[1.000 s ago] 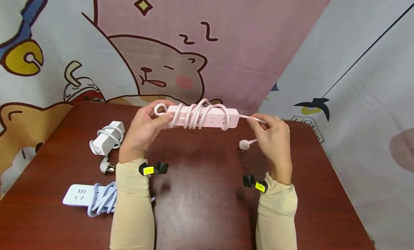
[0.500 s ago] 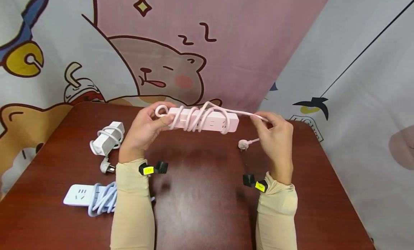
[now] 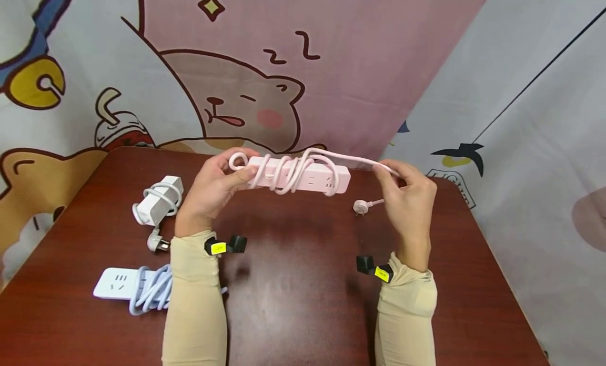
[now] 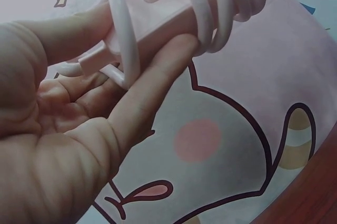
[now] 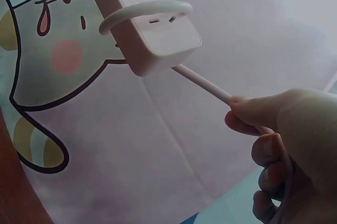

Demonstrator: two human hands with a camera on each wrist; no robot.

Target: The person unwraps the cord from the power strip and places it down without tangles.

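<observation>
A pink power strip with its cord wound around it is held up above the table, its socket face toward me. My left hand grips its left end, thumb on one side and fingers on the other, as the left wrist view shows. A cord loop sticks out beside that hand. My right hand pinches the loose cord off the strip's right end. In the right wrist view the cord runs from behind the strip into the curled fingers. The pink plug dangles left of the right hand.
On the brown table at left lies a white power strip wrapped in its cord, with a grey-white plug. Nearer, a white power strip with a bluish cord is partly hidden by my left sleeve. A cartoon curtain hangs behind.
My right hand has moved slightly right, drawing the cord out from the strip's top; it now runs higher, from the middle wraps to the hand. The left hand stays almost still.
</observation>
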